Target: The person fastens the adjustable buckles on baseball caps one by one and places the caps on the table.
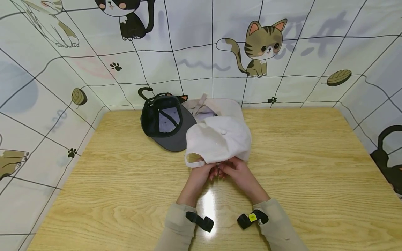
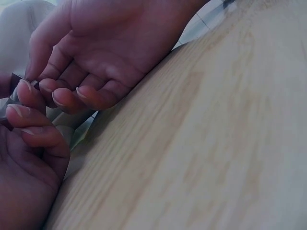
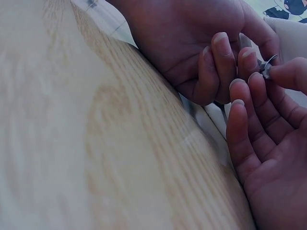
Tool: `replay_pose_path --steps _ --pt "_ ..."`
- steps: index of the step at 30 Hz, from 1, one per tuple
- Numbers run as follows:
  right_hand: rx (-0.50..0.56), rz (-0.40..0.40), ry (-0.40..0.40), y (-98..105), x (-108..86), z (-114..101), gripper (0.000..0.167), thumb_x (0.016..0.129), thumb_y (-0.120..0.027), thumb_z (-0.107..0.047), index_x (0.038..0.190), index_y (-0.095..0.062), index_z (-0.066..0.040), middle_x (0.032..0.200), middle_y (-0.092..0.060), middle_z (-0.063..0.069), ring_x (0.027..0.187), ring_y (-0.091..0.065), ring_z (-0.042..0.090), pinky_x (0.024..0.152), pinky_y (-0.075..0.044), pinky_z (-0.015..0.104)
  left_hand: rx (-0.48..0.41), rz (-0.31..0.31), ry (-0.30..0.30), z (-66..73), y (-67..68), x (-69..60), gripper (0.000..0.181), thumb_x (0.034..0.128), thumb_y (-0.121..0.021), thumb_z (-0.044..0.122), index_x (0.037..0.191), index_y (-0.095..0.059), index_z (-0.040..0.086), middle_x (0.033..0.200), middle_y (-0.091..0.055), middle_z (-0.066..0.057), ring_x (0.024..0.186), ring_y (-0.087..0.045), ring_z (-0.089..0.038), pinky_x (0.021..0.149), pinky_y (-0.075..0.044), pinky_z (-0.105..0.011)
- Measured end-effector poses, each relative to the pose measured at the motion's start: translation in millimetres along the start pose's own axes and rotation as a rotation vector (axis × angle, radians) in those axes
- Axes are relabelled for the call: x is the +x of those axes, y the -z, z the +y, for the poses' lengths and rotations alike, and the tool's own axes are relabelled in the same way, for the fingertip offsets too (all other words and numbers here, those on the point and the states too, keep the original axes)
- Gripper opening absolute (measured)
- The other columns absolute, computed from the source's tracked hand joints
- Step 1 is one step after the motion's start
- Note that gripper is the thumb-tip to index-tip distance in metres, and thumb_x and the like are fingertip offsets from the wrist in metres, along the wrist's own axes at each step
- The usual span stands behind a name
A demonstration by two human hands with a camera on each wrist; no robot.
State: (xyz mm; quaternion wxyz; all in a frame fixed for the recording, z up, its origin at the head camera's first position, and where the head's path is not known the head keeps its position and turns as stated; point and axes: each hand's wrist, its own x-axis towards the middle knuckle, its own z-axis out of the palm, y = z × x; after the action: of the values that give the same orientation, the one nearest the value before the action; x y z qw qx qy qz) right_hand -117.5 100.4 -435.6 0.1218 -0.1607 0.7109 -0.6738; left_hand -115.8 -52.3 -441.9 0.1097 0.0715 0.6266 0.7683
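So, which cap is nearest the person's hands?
The white cap in front: its near edge meets the left hand and right hand. The dark cap and partly covered pale cap lie farther back.

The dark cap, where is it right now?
In the head view, the dark cap lies left of centre, toward the far side of the table, just left of the nearer white cap.

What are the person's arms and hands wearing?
The left hand and right hand are ungloved. Both forearms wear loose beige sleeves. Near each cuff sits a black band with a chunky black piece; the right arm's black band also carries a yellow label.
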Motion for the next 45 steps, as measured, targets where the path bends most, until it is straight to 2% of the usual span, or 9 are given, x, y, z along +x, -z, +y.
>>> replay_pose_path --steps 9,19,24,30,34,37,40,43,45 --pt "0.009 -0.014 0.009 0 0.0 3 0.012 0.089 -0.051 -0.002 0.094 -0.054 0.008 0.081 -0.055 0.021 0.069 -0.053 0.035 0.061 -0.049 0.040 0.000 0.004 0.003 -1.3 1.0 -0.2 0.031 0.0913 -0.050 0.015 0.064 -0.050 0.001 0.053 -0.047 -0.003 0.043 -0.037 -0.016 0.045 -0.034 -0.025" --pt "0.063 -0.029 0.009 6 5.3 26 0.013 0.089 -0.053 -0.006 0.093 -0.054 0.006 0.080 -0.055 0.017 0.069 -0.055 0.028 0.061 -0.049 0.037 -0.022 0.043 -0.012 -23.3 6.5 7.6 0.029 0.0874 -0.056 0.022 0.064 -0.051 0.005 0.053 -0.047 -0.003 0.043 -0.037 -0.015 0.042 -0.032 -0.025" --pt "0.064 -0.014 0.025 6 5.1 29 0.018 0.089 -0.055 -0.013 0.094 -0.054 0.004 0.078 -0.055 0.015 0.068 -0.055 0.024 0.061 -0.049 0.036 -0.015 0.020 -0.042 -24.2 6.6 7.9 0.032 0.0873 -0.056 0.025 0.064 -0.051 0.003 0.054 -0.048 -0.004 0.043 -0.038 -0.014 0.042 -0.033 -0.024" --pt "0.080 0.000 -0.001 4 5.8 30 0.026 0.085 -0.062 -0.016 0.104 -0.054 -0.001 0.089 -0.056 0.012 0.074 -0.056 0.023 0.065 -0.050 0.036 -0.012 0.028 -0.036 -22.6 5.6 6.6 0.028 0.0868 -0.058 0.029 0.069 -0.053 0.007 0.055 -0.048 -0.002 0.045 -0.039 -0.013 0.044 -0.034 -0.024" --pt "0.033 0.019 0.007 4 4.8 24 0.018 0.086 -0.060 -0.012 0.099 -0.057 -0.001 0.083 -0.059 0.013 0.072 -0.056 0.027 0.063 -0.050 0.037 -0.005 0.018 -0.033 -21.2 5.6 6.7 0.028 0.0885 -0.056 0.023 0.068 -0.052 0.004 0.056 -0.048 -0.002 0.045 -0.038 -0.015 0.045 -0.034 -0.024" --pt "-0.016 0.039 0.026 2 2.1 12 0.012 0.086 -0.059 -0.008 0.094 -0.060 0.001 0.079 -0.060 0.013 0.071 -0.056 0.031 0.063 -0.050 0.038 0.023 0.015 -0.023 -13.0 4.2 4.1 0.030 0.0894 -0.054 0.019 0.066 -0.050 0.001 0.056 -0.047 -0.004 0.046 -0.038 -0.016 0.046 -0.035 -0.026" --pt "-0.049 0.070 0.040 1 -0.1 4 0.011 0.086 -0.059 -0.009 0.090 -0.062 0.001 0.076 -0.059 0.012 0.070 -0.056 0.032 0.062 -0.050 0.038 0.049 0.023 -0.022 -12.4 4.1 3.4 0.033 0.0897 -0.054 0.022 0.065 -0.049 0.001 0.055 -0.047 -0.005 0.045 -0.038 -0.017 0.046 -0.035 -0.026" --pt "-0.054 0.104 0.044 2 -0.8 2 0.010 0.086 -0.059 -0.009 0.088 -0.063 0.001 0.073 -0.058 0.012 0.068 -0.056 0.033 0.062 -0.050 0.039 0.064 0.053 -0.022 -19.4 5.5 5.0 0.032 0.0877 -0.057 0.029 0.068 -0.052 0.004 0.057 -0.047 -0.005 0.047 -0.040 -0.018 0.047 -0.037 -0.027" --pt "-0.045 0.122 0.045 2 -1.2 1 0.010 0.086 -0.059 -0.008 0.088 -0.062 0.002 0.072 -0.058 0.012 0.067 -0.057 0.033 0.062 -0.050 0.040 0.055 0.094 -0.027 -19.9 4.4 5.2 0.027 0.0854 -0.059 0.032 0.076 -0.058 0.006 0.064 -0.051 -0.004 0.056 -0.044 -0.016 0.053 -0.039 -0.026"
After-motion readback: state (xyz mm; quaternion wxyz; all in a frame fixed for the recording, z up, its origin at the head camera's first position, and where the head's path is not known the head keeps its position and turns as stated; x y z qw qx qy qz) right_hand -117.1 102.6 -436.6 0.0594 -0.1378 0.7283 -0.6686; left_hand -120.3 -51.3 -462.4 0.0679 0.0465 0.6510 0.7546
